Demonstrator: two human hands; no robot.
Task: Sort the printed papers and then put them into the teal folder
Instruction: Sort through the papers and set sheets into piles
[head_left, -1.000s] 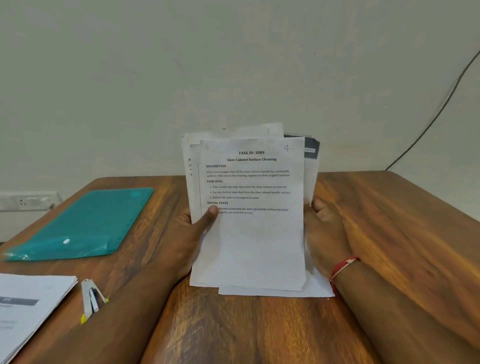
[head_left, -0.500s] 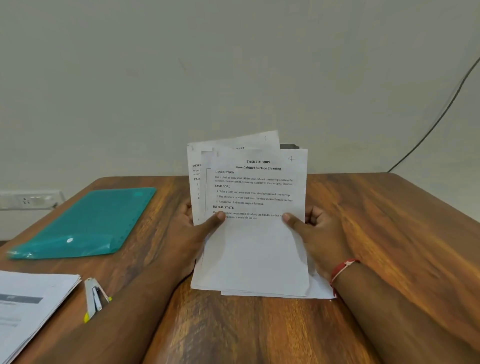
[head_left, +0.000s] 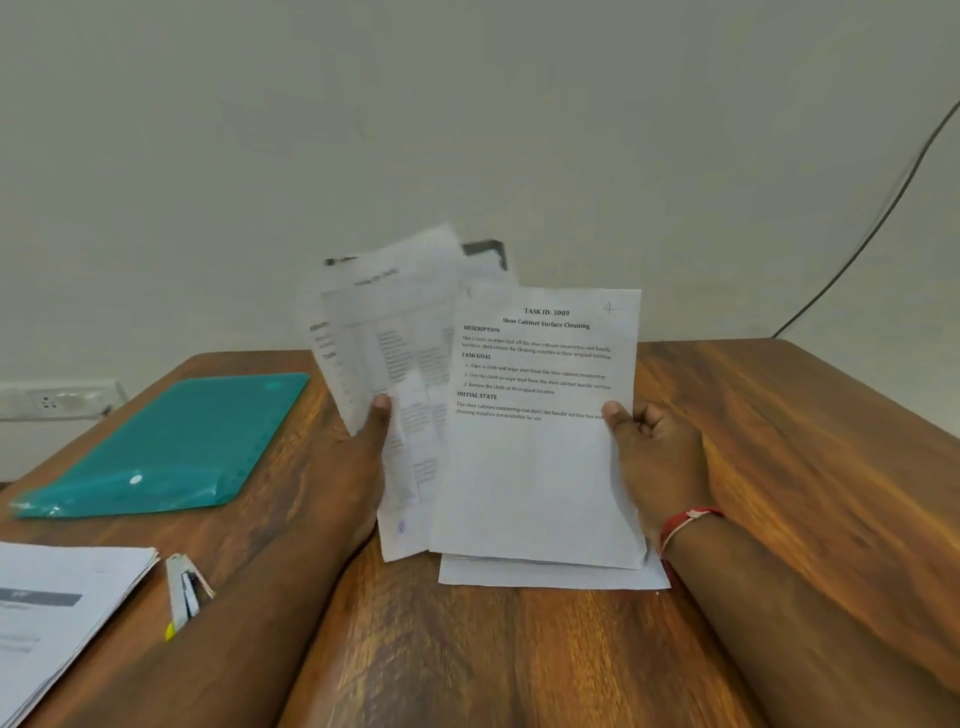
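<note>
Left hand: grips a blurred bundle of papers that tilts to the left, thumb on its front.
Right hand: pinches the right edge of the front sheet, headed "TASK ID: 3089", thumb on its face; red band at the wrist.
Front sheet: upright, overlapping the bundle's right side, above a flat sheet on the counter.
Teal folder: flat on the counter, left of both hands, apart from them.
Near left: paper stack, stapler just beside it.
</note>
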